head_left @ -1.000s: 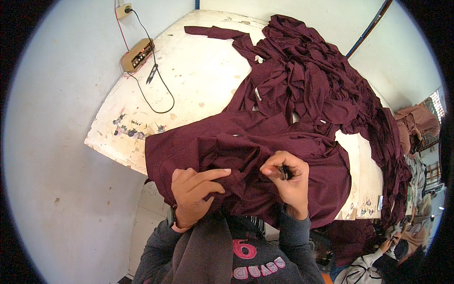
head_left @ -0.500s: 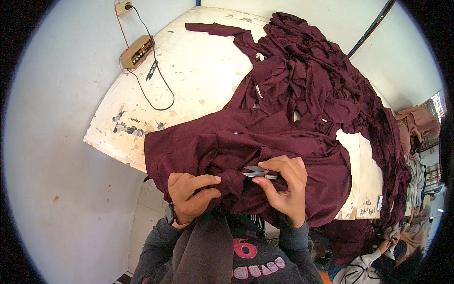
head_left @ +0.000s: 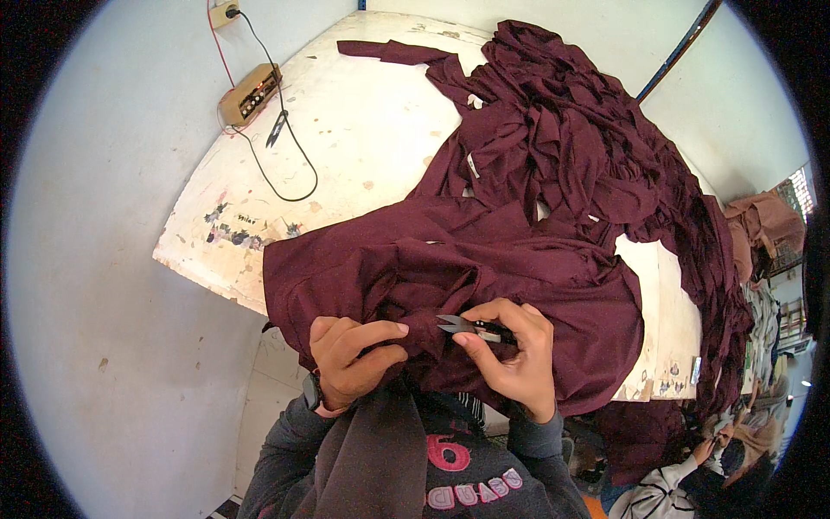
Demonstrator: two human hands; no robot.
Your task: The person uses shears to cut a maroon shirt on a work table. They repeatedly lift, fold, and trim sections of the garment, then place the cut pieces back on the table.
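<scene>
A dark maroon garment [head_left: 553, 294] lies spread over the near part of the table, bunched in front of me. My left hand [head_left: 354, 359] pinches a fold of its cloth between thumb and forefinger. In my right hand [head_left: 519, 350] is a pair of thread snips [head_left: 458, 324], gripped between thumb and fingers. Their grey blades point left, slightly parted, just over the cloth a short way from my left fingertips. Part of the snips' handle is hidden by my fingers.
A large heap of maroon garments [head_left: 579, 147] covers the table's far right. On the white table [head_left: 380, 112], a brown electrical box [head_left: 251, 93] with a looped black cord stands by the left wall, another pair of snips [head_left: 277, 130] beside it. A co-worker [head_left: 666, 489] is at lower right.
My right hand has shifted slightly down and left, and the snips' blades have come closer together. The left hand keeps its pinch on the cloth almost unmoved.
</scene>
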